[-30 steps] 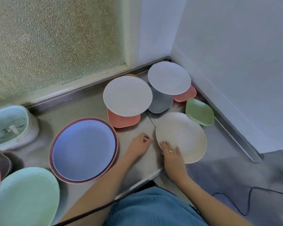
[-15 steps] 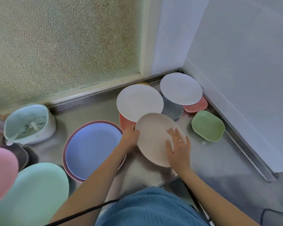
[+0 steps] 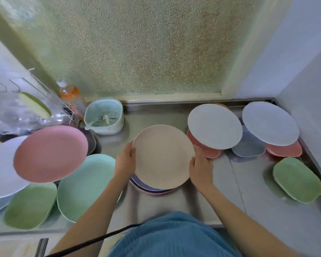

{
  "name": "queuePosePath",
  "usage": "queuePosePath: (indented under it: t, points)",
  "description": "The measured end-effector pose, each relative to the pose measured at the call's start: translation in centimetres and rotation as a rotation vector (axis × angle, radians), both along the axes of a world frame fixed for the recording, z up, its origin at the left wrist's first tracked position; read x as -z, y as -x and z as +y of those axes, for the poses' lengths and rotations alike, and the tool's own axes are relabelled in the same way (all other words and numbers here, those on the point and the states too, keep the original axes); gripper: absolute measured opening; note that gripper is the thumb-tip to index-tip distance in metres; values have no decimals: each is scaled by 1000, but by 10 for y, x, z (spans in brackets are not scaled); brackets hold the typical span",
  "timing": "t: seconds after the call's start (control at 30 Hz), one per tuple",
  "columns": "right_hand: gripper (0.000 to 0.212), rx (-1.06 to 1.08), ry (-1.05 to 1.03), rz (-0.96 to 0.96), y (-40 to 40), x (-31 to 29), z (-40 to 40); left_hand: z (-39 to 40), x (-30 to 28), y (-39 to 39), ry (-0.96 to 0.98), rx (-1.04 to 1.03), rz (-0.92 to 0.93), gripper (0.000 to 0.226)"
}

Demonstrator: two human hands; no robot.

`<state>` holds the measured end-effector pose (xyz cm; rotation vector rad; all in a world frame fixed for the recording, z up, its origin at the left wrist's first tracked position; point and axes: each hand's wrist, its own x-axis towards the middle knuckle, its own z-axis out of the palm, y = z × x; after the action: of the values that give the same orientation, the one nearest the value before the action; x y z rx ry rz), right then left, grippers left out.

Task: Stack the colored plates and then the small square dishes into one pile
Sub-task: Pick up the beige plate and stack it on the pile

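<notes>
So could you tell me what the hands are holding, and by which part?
The beige plate, by its rim: left hand on its left edge, right hand on its right.

A single wide-angle camera worn on the person's head looks forward and steeply down onto a steel counter [image 3: 230, 182], close enough that both forearms rise from the bottom edge. The left hand [image 3: 124, 161] and right hand [image 3: 200, 168] sit near the centre of the frame, either side of a beige plate [image 3: 162, 156]. A frosted window [image 3: 137, 49] fills the top. Lines bend toward the edges. No second view.
</notes>
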<state>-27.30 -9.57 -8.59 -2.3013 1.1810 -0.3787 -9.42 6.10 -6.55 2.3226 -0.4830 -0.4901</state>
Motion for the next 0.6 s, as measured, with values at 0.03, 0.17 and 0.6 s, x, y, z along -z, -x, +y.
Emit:
queuePosePath:
  t: [0.03, 0.17, 0.6]
  points:
    - [50, -38, 24, 24, -8, 4, 4, 11, 4, -4, -71, -12, -22, 26]
    - [52, -120, 72, 172, -24, 15, 12, 30, 12, -11, -295, 22, -49, 26]
    - [54, -133, 185, 339, -23, 25, 2, 24, 21, -11, -583, 277, -73, 53]
